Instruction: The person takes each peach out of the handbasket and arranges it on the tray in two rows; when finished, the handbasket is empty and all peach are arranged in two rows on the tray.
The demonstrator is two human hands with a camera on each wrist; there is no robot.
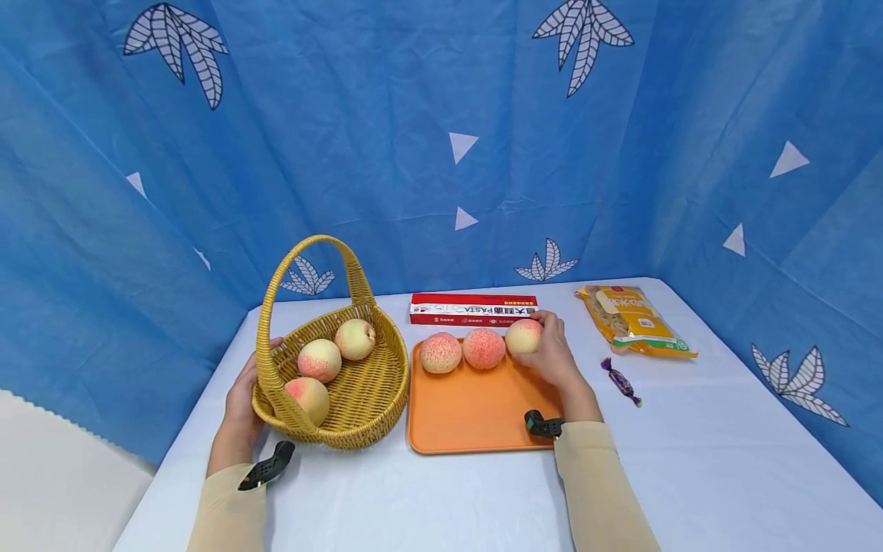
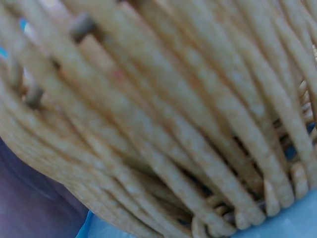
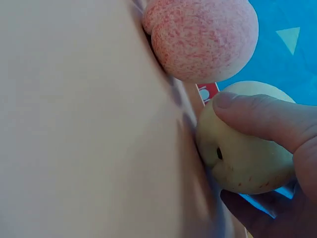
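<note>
A yellow wicker basket (image 1: 372, 399) with a tall handle stands at the left, holding three peaches, one of them a pale peach (image 1: 355, 340). My left hand (image 1: 243, 395) grips the basket's left side, with fingertips showing at the rim; the left wrist view is filled by blurred wicker. On the right, an orange tray (image 1: 476, 414) carries a row of peaches along its far edge. My right hand (image 1: 554, 356) holds the right-hand peach (image 3: 247, 144) between thumb and fingers, at the tray's far right corner. Beside it sits a redder peach (image 1: 484, 349), then a speckled peach (image 1: 440, 353).
Behind the tray lies a red and white pasta box (image 1: 473, 309). Farther right are a yellow-orange food packet (image 1: 631, 318) and a purple wrapped candy (image 1: 622, 382). A white cloth covers the table (image 1: 414, 506), and a blue patterned curtain (image 1: 386, 153) hangs behind it.
</note>
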